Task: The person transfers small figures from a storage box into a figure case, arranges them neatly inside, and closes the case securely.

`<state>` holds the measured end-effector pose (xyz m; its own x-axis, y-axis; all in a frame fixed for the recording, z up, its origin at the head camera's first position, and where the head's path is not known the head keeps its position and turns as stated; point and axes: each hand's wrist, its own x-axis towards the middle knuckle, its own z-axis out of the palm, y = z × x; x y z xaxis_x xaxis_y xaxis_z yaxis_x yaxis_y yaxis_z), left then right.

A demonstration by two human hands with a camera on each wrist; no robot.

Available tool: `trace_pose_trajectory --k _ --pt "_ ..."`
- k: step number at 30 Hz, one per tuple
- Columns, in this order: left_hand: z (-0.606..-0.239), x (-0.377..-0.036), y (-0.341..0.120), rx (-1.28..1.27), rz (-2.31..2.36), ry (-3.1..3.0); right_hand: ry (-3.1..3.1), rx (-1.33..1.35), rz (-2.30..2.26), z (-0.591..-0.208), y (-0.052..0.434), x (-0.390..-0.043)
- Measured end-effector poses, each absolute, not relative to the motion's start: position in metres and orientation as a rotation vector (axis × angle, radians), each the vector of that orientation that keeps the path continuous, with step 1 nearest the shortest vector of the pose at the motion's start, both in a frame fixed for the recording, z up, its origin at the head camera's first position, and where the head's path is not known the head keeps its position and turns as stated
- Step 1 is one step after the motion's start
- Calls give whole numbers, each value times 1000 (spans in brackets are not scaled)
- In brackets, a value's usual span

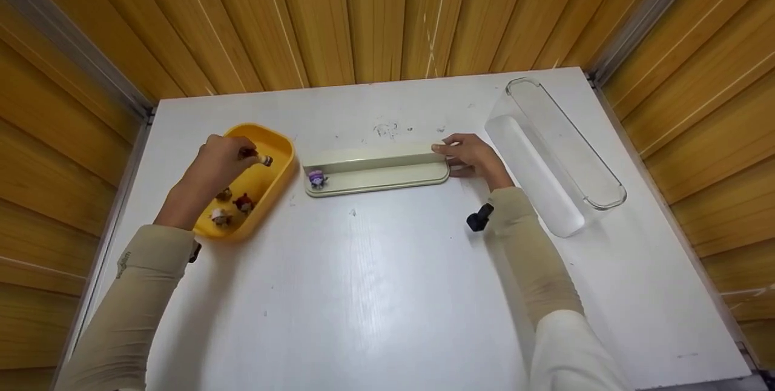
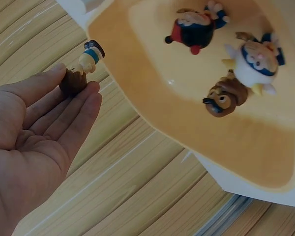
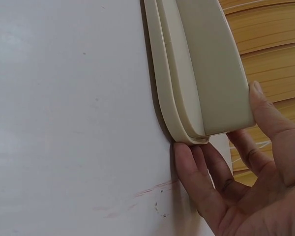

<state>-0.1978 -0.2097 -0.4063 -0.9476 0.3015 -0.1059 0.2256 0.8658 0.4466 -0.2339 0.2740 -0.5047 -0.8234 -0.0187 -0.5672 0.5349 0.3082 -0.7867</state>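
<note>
L hand point(image 1: 221, 161) pinching fig. point(image 2: 86, 62) by yel. tray point(image 1: 273, 140), R hand point(image 1: 475, 155) gripping shelf point(image 1: 387, 178)

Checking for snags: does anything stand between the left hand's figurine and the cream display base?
Yes: the yellow tray's right rim, then a purple figurine on the left end of the cream display base.

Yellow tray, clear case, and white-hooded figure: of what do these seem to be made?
Yellow tray: probably smooth plastic; rounded corners look moulded. Clear case: likely glossy plastic, glass possible; the table shows through. White-hooded figure: perhaps painted vinyl, fairly matte; rounded features look moulded.
</note>
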Motion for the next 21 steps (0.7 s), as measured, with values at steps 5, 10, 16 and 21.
trace_pose_trajectory --k 5,10,16,21 --pt "-400 -194 -205 469 682 2899 2090 457 -1539 -505 274 -234" --pt "-400 -188 -197 468 724 2875 2096 468 -1523 -506 273 -236" --pt "-403 -183 -187 482 769 2848 2112 465 -1517 -505 273 -235" --pt "-402 -184 -178 486 815 2811 2093 470 -1539 -504 273 -234"
